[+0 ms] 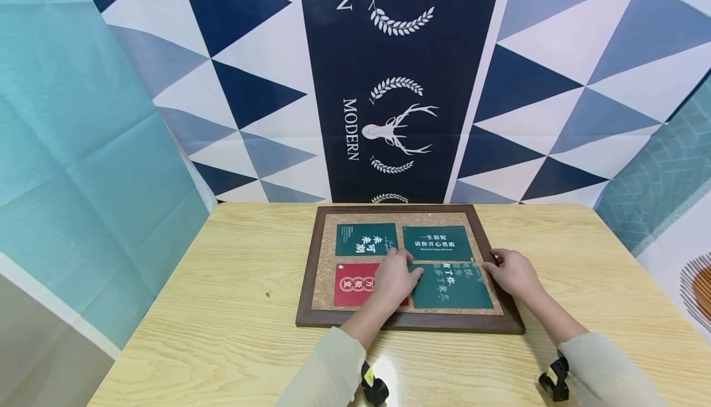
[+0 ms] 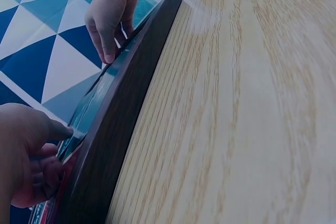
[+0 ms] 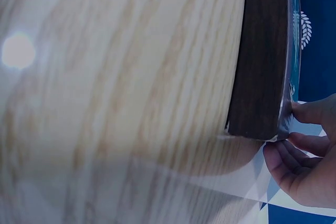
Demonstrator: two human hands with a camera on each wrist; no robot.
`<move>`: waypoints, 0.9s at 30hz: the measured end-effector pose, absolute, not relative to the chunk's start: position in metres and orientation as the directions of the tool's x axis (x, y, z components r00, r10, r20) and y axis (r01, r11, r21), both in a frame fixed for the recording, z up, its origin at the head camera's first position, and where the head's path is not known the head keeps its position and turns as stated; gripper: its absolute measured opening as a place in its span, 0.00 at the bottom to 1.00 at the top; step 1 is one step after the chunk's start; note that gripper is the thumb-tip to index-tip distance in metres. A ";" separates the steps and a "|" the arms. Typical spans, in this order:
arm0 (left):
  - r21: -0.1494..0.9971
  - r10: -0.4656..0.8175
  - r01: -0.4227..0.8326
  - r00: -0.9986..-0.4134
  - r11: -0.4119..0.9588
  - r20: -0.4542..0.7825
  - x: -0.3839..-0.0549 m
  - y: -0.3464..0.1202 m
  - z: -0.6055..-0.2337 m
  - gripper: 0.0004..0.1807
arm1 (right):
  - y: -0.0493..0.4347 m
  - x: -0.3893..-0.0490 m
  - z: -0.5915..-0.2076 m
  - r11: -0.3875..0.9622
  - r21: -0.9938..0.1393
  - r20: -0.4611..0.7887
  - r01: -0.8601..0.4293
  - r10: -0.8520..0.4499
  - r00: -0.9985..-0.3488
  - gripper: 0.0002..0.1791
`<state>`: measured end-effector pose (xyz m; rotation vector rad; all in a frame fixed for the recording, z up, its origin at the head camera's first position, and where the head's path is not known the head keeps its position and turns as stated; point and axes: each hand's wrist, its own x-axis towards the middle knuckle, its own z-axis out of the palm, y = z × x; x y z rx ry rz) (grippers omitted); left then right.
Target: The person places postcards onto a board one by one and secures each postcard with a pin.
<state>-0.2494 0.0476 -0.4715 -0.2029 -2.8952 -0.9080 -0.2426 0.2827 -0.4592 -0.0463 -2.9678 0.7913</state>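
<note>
A cork board point(image 1: 324, 271) in a dark brown wooden frame lies flat on the table, with several printed cards on it. My left hand point(image 1: 395, 278) rests over the right part of a red card point(image 1: 355, 285), its thumb touching the left edge of the lower right green card point(image 1: 452, 289). At the right side of the frame point(image 1: 508, 308), my right hand point(image 1: 513, 273) holds the edge, thumb on top and fingers on the outer side. Two more green cards, one upper left point(image 1: 363, 239) and one upper right point(image 1: 437, 243), lie in the far row.
The light wooden table point(image 1: 233, 308) extends to both sides of the board. Behind it hangs a patterned cloth point(image 1: 266, 86) with triangles and a deer print. A pale teal panel point(image 1: 83, 117) stands at the left. A small pin point(image 1: 472, 259) sits near the green cards' right corners.
</note>
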 end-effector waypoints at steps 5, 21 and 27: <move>0.584 0.118 0.178 -0.983 0.792 0.140 -0.249 0.044 -0.470 0.12 | 0.282 -0.242 -0.459 0.868 -0.497 0.058 0.012 0.047 -0.997 0.26; 0.698 0.092 0.175 -0.984 0.694 0.156 -0.247 0.017 -0.461 0.14 | 0.284 -0.244 -0.460 0.867 -0.498 0.056 0.010 0.044 -0.997 0.27; 0.723 0.076 0.157 -0.987 0.673 0.143 -0.246 0.008 -0.457 0.14 | 0.283 -0.244 -0.459 0.871 -0.491 0.058 0.008 0.042 -0.997 0.26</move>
